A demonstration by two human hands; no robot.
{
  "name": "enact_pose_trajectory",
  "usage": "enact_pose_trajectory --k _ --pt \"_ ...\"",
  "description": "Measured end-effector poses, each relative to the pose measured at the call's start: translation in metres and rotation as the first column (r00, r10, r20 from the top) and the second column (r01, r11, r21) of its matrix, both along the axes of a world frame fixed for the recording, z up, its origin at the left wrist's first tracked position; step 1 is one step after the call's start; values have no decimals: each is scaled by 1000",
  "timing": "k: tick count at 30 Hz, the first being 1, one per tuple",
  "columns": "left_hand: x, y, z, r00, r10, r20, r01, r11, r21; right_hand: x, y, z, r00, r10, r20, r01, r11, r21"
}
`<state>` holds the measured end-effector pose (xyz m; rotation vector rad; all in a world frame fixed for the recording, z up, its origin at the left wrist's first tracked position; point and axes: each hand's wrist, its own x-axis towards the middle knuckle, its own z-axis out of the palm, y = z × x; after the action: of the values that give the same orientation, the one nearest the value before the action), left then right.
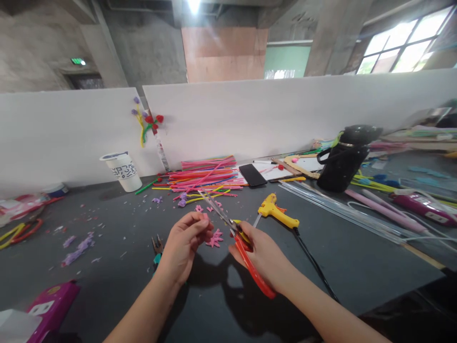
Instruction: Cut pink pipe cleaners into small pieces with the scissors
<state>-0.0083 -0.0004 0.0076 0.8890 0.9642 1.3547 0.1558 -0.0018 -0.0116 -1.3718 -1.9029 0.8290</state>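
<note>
- Pink chenille piece (205, 216) is being pinched above the worktop (117, 276) by the left hand (187, 238), the thumb and fingertips clamped together on it; most of it is being hidden by them, so its long axis cannot be told.
- Scissors (254, 271) are being gripped by the right hand (266, 252), the fingers wrapped around smooth orange-red handles.
- Their long axis is being slanted from near right to far left; the slim metal blades are being aimed past the piece, which is being held just to their left. How far the blades are parted cannot be made out.
- Between and beyond the hands, a pink petal cluster (214, 238) is lying on the worktop, its fuzzy, pointed lobes spreading like a star.
- Beyond the right hand, a hard yellow plastic glue gun (282, 214) is resting, its black cord (314, 259) running toward the near edge.
- Thin, fuzzy pipe cleaners (203, 177), mostly pink and red, are being heaped before a white partition (232, 119).
- Teal-handled pliers (157, 245) are being partly covered by the left forearm; fluffy lavender scraps (80, 250) are lying farther left.
</note>
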Motion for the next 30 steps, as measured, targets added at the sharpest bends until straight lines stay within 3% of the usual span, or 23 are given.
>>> enact_pose_trajectory --k 7,12,16,30 --pt "0 -3 4 994 56 99 -62 996 63 9 -5 7 988 94 119 -101 994 49" --pt "1 -4 6 987 63 148 -83 988 131 14 -6 -2 933 -70 354 -38 956 290" --pt "1 -4 5 985 82 155 -104 984 144 13 -6 -6 884 -99 456 -71 937 342" --pt "2 -3 5 973 104 204 -138 977 160 6 -10 -4 837 -125 533 -116 911 396"
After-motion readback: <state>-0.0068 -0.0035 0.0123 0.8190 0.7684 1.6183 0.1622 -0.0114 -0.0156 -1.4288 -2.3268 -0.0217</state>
